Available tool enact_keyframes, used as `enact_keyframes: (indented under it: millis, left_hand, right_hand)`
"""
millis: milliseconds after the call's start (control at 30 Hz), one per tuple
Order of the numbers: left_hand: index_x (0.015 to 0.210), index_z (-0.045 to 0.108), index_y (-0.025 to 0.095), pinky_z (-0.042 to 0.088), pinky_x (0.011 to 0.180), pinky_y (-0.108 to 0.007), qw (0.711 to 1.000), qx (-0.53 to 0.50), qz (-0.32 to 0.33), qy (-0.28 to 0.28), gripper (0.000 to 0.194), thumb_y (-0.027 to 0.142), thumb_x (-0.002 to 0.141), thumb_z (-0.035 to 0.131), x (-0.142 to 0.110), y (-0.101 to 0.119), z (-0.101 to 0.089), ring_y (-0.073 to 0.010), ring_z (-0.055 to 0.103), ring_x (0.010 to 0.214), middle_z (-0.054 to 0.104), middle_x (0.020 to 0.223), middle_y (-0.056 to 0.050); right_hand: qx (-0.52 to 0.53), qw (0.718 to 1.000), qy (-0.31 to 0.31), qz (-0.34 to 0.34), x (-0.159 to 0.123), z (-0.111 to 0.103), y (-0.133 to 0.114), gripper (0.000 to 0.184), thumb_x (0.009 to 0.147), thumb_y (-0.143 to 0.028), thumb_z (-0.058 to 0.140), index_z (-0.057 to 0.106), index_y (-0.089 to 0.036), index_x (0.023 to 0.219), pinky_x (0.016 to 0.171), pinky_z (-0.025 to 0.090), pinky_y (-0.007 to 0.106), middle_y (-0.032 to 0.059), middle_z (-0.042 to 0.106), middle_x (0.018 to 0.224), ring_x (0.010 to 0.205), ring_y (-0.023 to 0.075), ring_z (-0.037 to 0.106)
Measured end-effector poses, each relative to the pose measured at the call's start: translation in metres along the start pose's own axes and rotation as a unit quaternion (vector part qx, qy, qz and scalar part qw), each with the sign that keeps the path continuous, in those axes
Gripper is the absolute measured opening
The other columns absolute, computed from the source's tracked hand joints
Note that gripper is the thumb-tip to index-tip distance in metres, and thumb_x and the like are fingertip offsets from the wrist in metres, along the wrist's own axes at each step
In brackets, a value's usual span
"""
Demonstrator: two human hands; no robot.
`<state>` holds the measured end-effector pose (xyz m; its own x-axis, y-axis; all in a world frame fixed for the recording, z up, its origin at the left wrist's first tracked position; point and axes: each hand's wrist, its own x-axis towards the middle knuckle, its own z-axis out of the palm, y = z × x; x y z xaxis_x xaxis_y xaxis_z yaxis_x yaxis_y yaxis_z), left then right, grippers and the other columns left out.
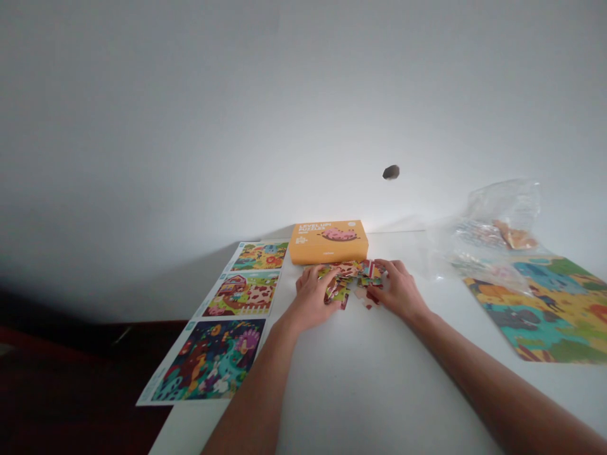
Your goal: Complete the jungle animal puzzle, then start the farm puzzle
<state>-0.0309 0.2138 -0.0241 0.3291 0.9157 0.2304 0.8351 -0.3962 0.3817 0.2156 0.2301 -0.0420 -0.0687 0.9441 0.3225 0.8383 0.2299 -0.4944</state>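
Note:
A loose heap of colourful jigsaw puzzle pieces [348, 270] lies on the white table, right in front of an orange puzzle box [329, 243]. My left hand [313, 297] curls round the heap's left side, with pieces between its thumb and fingers. On the opposite side, my right hand [398, 291] has its thumb and fingers closed about more pieces, some showing a red and white pattern. A few pieces lie flat between the two hands, some with their plain backs up. Exactly which pieces each hand grips is partly hidden by the fingers.
A sheet with three printed pictures [244, 294] lies along the table's left edge, overhanging it slightly. To the right are clear plastic bags [502, 208] with pieces inside, partly over an assembled animal puzzle [559, 309]. A white wall [303, 114] with a hole stands behind.

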Motion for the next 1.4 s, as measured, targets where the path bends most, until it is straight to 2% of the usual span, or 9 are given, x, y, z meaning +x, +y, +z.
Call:
enact_keyframes:
  millis: [200, 400, 600, 800, 933, 1033, 1167, 1267, 1400]
  left_hand:
    - [0.14, 0.051, 0.028, 0.032, 0.111, -0.051, 1.0, -0.005, 0.001, 0.009, 0.069, 0.035, 0.075, 0.072, 0.0, 0.0, -0.001, -0.0327, 0.038, 0.134, 0.046, 0.141, -0.01]
    - [0.14, 0.051, 0.036, 0.03, 0.113, -0.051, 0.999, -0.022, 0.044, 0.001, 0.064, 0.035, 0.078, 0.069, 0.0, 0.002, -0.003, -0.0317, 0.037, 0.135, 0.049, 0.148, 0.002]
    - [0.124, 0.065, 0.032, 0.03, 0.111, -0.048, 0.997, -0.038, 0.063, 0.024, 0.046, 0.035, 0.078, 0.07, 0.0, 0.004, -0.003, -0.0294, 0.041, 0.13, 0.058, 0.14, 0.004]
    - [0.115, 0.071, 0.036, 0.03, 0.111, -0.048, 0.996, -0.047, 0.073, 0.025, 0.035, 0.027, 0.082, 0.067, 0.002, 0.008, -0.006, -0.0264, 0.047, 0.125, 0.065, 0.13, 0.006]
    - [0.117, 0.07, 0.034, 0.033, 0.111, -0.045, 0.995, -0.056, 0.079, 0.031, 0.042, 0.014, 0.08, 0.063, 0.004, 0.006, -0.007, -0.0236, 0.051, 0.122, 0.064, 0.131, 0.004]
    - [0.125, 0.065, 0.033, 0.036, 0.109, -0.042, 0.996, -0.057, 0.058, 0.049, 0.051, 0.01, 0.079, 0.062, 0.005, 0.003, -0.006, -0.023, 0.05, 0.123, 0.061, 0.132, 0.0]
    - [0.128, 0.063, 0.027, 0.039, 0.108, -0.045, 0.998, -0.031, -0.009, 0.051, 0.049, 0.013, 0.081, 0.061, 0.005, -0.003, -0.003, -0.0269, 0.048, 0.124, 0.056, 0.13, -0.008]
    - [0.128, 0.063, 0.026, 0.039, 0.107, -0.048, 0.998, -0.005, -0.051, 0.047, 0.049, 0.012, 0.081, 0.058, 0.005, -0.006, -0.001, -0.0297, 0.044, 0.128, 0.052, 0.133, -0.01]
    - [0.13, 0.061, 0.028, 0.04, 0.106, -0.051, 0.994, 0.025, -0.097, 0.046, 0.056, 0.008, 0.077, 0.058, 0.005, -0.005, -0.002, -0.0325, 0.04, 0.132, 0.046, 0.138, -0.012]
  right_hand:
    - [-0.005, 0.999, 0.029, -0.04, 0.001, 0.005, 0.006, 0.055, 0.076, -0.029, 0.064, 0.059, -0.024, 0.13, 0.09, 0.048, 0.044, 0.0114, 0.056, 0.118, 0.109, 0.029, 0.056]
    - [-0.012, 0.996, 0.043, -0.071, -0.001, 0.0, -0.002, 0.051, 0.08, -0.032, 0.062, 0.061, -0.024, 0.131, 0.094, 0.047, 0.05, 0.0124, 0.054, 0.129, 0.114, 0.032, 0.051]
    - [-0.008, 0.992, 0.023, -0.121, -0.001, 0.001, -0.003, 0.047, 0.086, -0.042, 0.061, 0.061, -0.026, 0.13, 0.096, 0.045, 0.05, 0.0098, 0.057, 0.133, 0.115, 0.031, 0.05]
    - [-0.006, 0.993, 0.015, -0.118, 0.002, 0.006, 0.003, 0.041, 0.086, -0.046, 0.062, 0.065, -0.028, 0.123, 0.095, 0.044, 0.049, 0.0072, 0.06, 0.132, 0.115, 0.0301, 0.05]
    - [0.004, 0.993, 0.019, -0.112, 0.004, 0.007, 0.005, 0.03, 0.085, -0.039, 0.064, 0.068, -0.028, 0.113, 0.094, 0.044, 0.048, 0.0073, 0.061, 0.126, 0.113, 0.0291, 0.052]
    - [0.011, 0.995, 0.021, -0.102, 0.005, 0.008, 0.007, 0.023, 0.086, -0.034, 0.062, 0.069, -0.027, 0.107, 0.094, 0.044, 0.046, 0.0073, 0.062, 0.122, 0.111, 0.0281, 0.053]
    - [0.002, 0.997, 0.039, -0.065, 0.004, 0.008, 0.009, 0.024, 0.087, -0.029, 0.059, 0.068, -0.024, 0.109, 0.094, 0.044, 0.046, 0.009, 0.06, 0.121, 0.111, 0.0282, 0.052]
    - [-0.005, 0.998, 0.049, -0.045, 0.002, 0.006, 0.006, 0.033, 0.086, -0.033, 0.059, 0.066, -0.025, 0.118, 0.094, 0.043, 0.047, 0.0103, 0.058, 0.123, 0.113, 0.0298, 0.05]
    - [-0.017, 0.998, 0.023, -0.052, -0.001, 0.003, -0.001, 0.056, 0.079, -0.048, 0.067, 0.059, -0.029, 0.131, 0.093, 0.043, 0.049, 0.0114, 0.052, 0.129, 0.116, 0.033, 0.047]
